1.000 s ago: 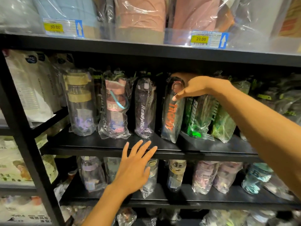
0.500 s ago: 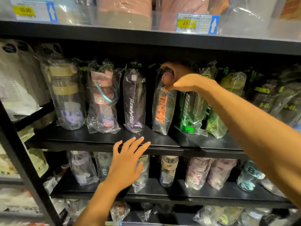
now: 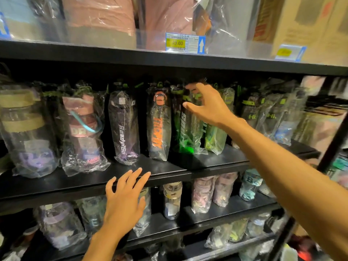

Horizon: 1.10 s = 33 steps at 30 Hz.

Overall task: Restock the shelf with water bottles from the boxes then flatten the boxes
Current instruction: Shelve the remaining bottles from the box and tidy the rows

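A black shelf (image 3: 169, 171) carries a row of water bottles wrapped in clear plastic. A dark bottle with orange lettering (image 3: 159, 123) stands upright in the middle, between a purple-lettered bottle (image 3: 123, 127) and a green bottle (image 3: 186, 127). My right hand (image 3: 207, 104) hovers in front of the green bottle's top with fingers spread, holding nothing. My left hand (image 3: 126, 196) is lower, fingers straight, its fingertips at the shelf's front edge. No boxes are in view.
A pink bottle (image 3: 82, 129) and a wide clear bottle (image 3: 24, 132) stand at the left. More green bottles (image 3: 271, 115) fill the right. The lower shelf (image 3: 226, 210) holds further wrapped bottles. Bagged goods and a price tag (image 3: 185, 43) sit above.
My right hand let go of the orange-lettered bottle's cap and moved right, opening in front of the green bottle. That bottle now stands straighter. The view shifted; my left hand stayed by the shelf edge.
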### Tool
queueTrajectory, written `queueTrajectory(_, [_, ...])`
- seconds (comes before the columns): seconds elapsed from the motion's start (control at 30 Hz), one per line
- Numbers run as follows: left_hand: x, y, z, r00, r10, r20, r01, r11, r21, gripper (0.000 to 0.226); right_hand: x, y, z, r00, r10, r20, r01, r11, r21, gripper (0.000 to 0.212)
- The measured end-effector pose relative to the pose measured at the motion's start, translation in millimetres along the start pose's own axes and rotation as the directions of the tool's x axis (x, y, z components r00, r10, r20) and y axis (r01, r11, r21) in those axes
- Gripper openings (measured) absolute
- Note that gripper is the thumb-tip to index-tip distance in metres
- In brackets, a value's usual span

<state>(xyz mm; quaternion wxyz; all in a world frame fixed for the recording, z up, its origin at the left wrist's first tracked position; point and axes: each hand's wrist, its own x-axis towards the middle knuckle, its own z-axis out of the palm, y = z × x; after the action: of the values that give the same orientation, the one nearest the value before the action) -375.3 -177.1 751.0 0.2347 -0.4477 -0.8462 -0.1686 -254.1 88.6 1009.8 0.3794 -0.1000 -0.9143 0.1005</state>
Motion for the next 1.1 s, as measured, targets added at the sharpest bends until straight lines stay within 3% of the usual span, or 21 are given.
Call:
queueTrajectory(0.2, [2,25,-6,0.998,-0.065,-0.021,0.064,0.998,-0.026,0.068,-31,51,-18,0.999,0.001,0.042,0.001,0.999,-0.046,0.052])
queueTrajectory(0.33, [16,68,-8,0.998,-0.030,-0.062,0.027,0.998,-0.050,0.060,-12,75,-31,0.994,-0.100,0.037,0.103,0.988,-0.110,0.060])
queueTrajectory(0.47, [33,117,4,0.995,-0.059,-0.084,0.056,0.998,-0.043,0.059,19,86,-42,0.945,-0.283,0.167,0.315,0.923,-0.219,0.073])
queueTrajectory(0.57, [43,133,18,0.996,-0.090,-0.005,0.090,0.996,-0.002,0.062,48,91,-46,0.897,-0.313,0.312,0.394,0.887,-0.243,0.087])
queueTrajectory(0.67, [38,142,26,0.991,-0.132,0.011,0.132,0.991,0.015,0.064,75,88,-42,0.839,-0.257,0.479,0.394,0.894,-0.211,0.102])
queueTrajectory(0.73, [39,145,26,0.989,-0.145,-0.005,0.145,0.989,0.007,0.062,95,90,-34,0.803,-0.111,0.586,0.307,0.919,-0.247,0.114])
queueTrajectory(0.8, [41,142,25,0.990,-0.142,0.009,0.142,0.990,-0.005,0.061,110,91,-25,0.790,0.013,0.613,0.217,0.929,-0.301,0.138])
queueTrajectory(0.87, [38,141,26,0.990,-0.141,0.019,0.141,0.990,-0.008,0.061,124,97,-11,0.795,-0.013,0.606,0.216,0.940,-0.263,0.148])
queueTrajectory(0.97, [38,139,26,0.991,-0.135,0.020,0.136,0.991,-0.016,0.062,124,88,-9,0.808,-0.050,0.588,0.241,0.937,-0.252,0.144])
queueTrajectory(1.1, [37,137,30,0.992,-0.127,0.012,0.127,0.992,-0.024,0.063,113,77,-16,0.816,-0.061,0.574,0.252,0.933,-0.258,0.117])
